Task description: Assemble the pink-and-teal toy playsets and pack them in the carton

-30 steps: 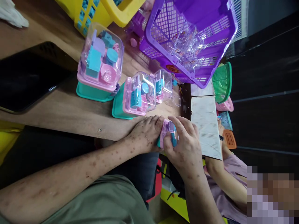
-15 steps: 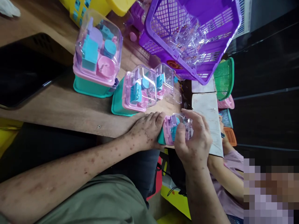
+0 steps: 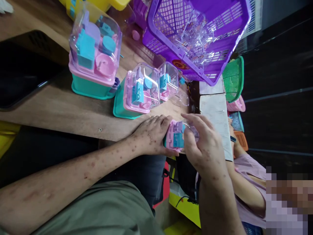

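Observation:
My left hand (image 3: 154,135) is closed around the teal base of a small pink and teal plastic toy box (image 3: 171,135), which lies tipped toward the right near the table edge. Thumb and fingers of my right hand (image 3: 207,147) grip the clear plastic cover (image 3: 194,128) at the box's right end. Part of the cover is hidden behind those fingers. Purple and blue toy pieces (image 3: 178,138) show on the pink top. Left of my hands lies a similar covered toy box (image 3: 119,101), and a third one (image 3: 89,86) stands upright farther left.
A purple basket (image 3: 168,42) holds several clear covers. Behind the tipped box is another covered toy (image 3: 168,81), with a loose clear cover (image 3: 181,98) nearby. A black phone-like slab (image 3: 24,68) lies at left. Beside white cardboard (image 3: 215,124), a co-worker's arm (image 3: 246,186) reaches in.
My right hand has shifted over the box, its fingers lower around the clear cover. My left hand keeps its hold. The whole view has drifted slightly.

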{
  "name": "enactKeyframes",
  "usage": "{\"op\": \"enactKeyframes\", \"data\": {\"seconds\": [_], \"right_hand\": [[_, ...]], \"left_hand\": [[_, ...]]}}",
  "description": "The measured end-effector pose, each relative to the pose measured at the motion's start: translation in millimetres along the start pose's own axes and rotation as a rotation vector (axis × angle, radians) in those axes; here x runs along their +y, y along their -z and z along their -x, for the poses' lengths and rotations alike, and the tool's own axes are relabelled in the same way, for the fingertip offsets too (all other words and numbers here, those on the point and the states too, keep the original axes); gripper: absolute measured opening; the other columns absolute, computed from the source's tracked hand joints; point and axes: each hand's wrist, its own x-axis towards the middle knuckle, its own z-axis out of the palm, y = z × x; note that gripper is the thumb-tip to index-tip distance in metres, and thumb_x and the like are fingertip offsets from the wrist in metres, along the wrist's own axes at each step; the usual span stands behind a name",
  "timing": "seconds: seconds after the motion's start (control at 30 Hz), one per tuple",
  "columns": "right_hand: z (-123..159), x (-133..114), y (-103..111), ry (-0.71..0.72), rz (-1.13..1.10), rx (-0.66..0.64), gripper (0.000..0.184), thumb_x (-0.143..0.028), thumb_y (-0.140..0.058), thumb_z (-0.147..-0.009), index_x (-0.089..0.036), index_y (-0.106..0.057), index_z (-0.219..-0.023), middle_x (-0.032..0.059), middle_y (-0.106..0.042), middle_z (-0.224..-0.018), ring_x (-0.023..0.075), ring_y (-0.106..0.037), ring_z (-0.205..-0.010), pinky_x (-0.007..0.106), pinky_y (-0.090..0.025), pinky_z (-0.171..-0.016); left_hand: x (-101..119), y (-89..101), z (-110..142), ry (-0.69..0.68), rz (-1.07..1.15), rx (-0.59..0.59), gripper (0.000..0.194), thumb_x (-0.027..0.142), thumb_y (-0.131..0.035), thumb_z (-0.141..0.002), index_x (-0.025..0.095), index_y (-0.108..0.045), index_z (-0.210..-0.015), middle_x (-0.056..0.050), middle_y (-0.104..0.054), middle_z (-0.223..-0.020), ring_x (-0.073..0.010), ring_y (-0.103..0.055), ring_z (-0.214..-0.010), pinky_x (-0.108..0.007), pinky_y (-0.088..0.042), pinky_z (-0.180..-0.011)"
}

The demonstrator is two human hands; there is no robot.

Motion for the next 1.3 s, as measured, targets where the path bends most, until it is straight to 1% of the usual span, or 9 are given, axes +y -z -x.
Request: {"op": "enactKeyframes", "data": {"seconds": [0.1, 0.2, 0.33, 0.47, 0.57, 0.7, 0.9, 1.1, 1.3], "right_hand": [[-3.3, -5.6, -0.9, -0.009, 0.046, -0.062, 0.041, -0.023, -0.052, -0.104, -0.016, -0.074, -0.137, 0.0185, -0.074, -0.136, 0.0392, -0.071, -0.129, 0.062, -0.058, -0.114], [-3.8, -8.7, -0.8, -0.008, 0.076, -0.092, 0.042, -0.022, -0.052, -0.103, -0.017, -0.073, -0.139, 0.0179, -0.074, -0.139, 0.0406, -0.07, -0.133, 0.062, -0.056, -0.115], [-3.4, -11.7, 0.4, -0.01, 0.092, -0.106, 0.042, -0.025, -0.051, -0.105, -0.017, -0.073, -0.14, 0.0179, -0.074, -0.14, 0.0412, -0.069, -0.133, 0.061, -0.057, -0.113], [-5.1, -14.1, 1.5, -0.011, 0.107, -0.116, 0.042, -0.027, -0.051, -0.106, -0.017, -0.072, -0.141, 0.0196, -0.072, -0.139, 0.0414, -0.068, -0.133, 0.061, -0.056, -0.113], [-6.5, -10.2, 1.8, 0.005, 0.103, -0.126, 0.042, -0.025, -0.051, -0.105, -0.018, -0.071, -0.142, 0.0193, -0.07, -0.137, 0.0404, -0.067, -0.132, 0.062, -0.055, -0.114], [-0.3, 1.3, -5.5, 0.0, 0.057, -0.095, 0.043, -0.025, -0.05, -0.106, -0.018, -0.069, -0.144, 0.0186, -0.067, -0.136, 0.038, -0.067, -0.13, 0.062, -0.055, -0.115], [16.9, 9.7, -21.7, -0.011, 0.021, -0.075, 0.046, -0.025, -0.049, -0.106, -0.016, -0.067, -0.147, 0.0193, -0.063, -0.141, 0.0385, -0.062, -0.135, 0.061, -0.053, -0.117], [11.3, 5.7, -11.6, 0.056, 0.072, -0.149, 0.043, -0.022, -0.051, -0.103, -0.019, -0.066, -0.144, 0.0174, -0.066, -0.143, 0.0398, -0.061, -0.136, 0.061, -0.051, -0.117], [5.9, -2.1, -3.9, 0.113, 0.171, -0.186, 0.041, -0.021, -0.053, -0.104, -0.017, -0.067, -0.143, 0.0177, -0.067, -0.142, 0.0395, -0.063, -0.133, 0.06, -0.05, -0.116]], "left_hand": [[0.5, 0.8, -0.2, 0.004, 0.017, -0.002, 0.113, 0.085, -0.09, -0.076, 0.018, -0.044, -0.155, -0.019, -0.065, -0.149, -0.0439, -0.067, -0.139, -0.059, -0.053, -0.12], [0.5, 0.4, 0.0, -0.004, 0.027, 0.011, 0.112, 0.084, -0.091, -0.076, 0.017, -0.045, -0.153, -0.02, -0.066, -0.149, -0.0438, -0.067, -0.139, -0.059, -0.053, -0.12], [2.0, 1.1, 0.2, -0.009, 0.022, 0.035, 0.109, 0.082, -0.093, -0.075, 0.018, -0.046, -0.151, -0.02, -0.067, -0.149, -0.0444, -0.067, -0.138, -0.06, -0.053, -0.12], [4.8, 4.2, -0.4, 0.006, 0.008, 0.014, 0.108, 0.079, -0.094, -0.076, 0.016, -0.047, -0.15, -0.021, -0.068, -0.146, -0.0436, -0.069, -0.135, -0.058, -0.054, -0.118], [5.3, 4.8, -0.6, 0.009, 0.006, 0.013, 0.114, 0.082, -0.095, -0.073, 0.015, -0.047, -0.152, -0.021, -0.068, -0.146, -0.0436, -0.069, -0.135, -0.059, -0.053, -0.119], [4.8, 4.3, 0.4, 0.003, 0.001, 0.008, 0.123, 0.085, -0.096, -0.068, 0.014, -0.045, -0.155, -0.024, -0.064, -0.153, -0.0452, -0.064, -0.143, -0.06, -0.048, -0.125], [4.9, 7.0, 2.5, -0.015, 0.028, -0.016, 0.115, 0.075, -0.094, -0.076, 0.015, -0.042, -0.158, -0.024, -0.059, -0.162, -0.0438, -0.06, -0.15, -0.059, -0.044, -0.13], [5.8, 9.7, 0.5, 0.03, 0.033, -0.051, 0.11, 0.067, -0.097, -0.075, 0.017, -0.043, -0.156, -0.021, -0.063, -0.155, -0.0413, -0.063, -0.146, -0.056, -0.048, -0.127], [7.3, 11.7, -0.2, 0.03, 0.028, -0.066, 0.107, 0.066, -0.098, -0.074, 0.017, -0.045, -0.154, -0.02, -0.063, -0.153, -0.0411, -0.063, -0.144, -0.056, -0.048, -0.126]]}}
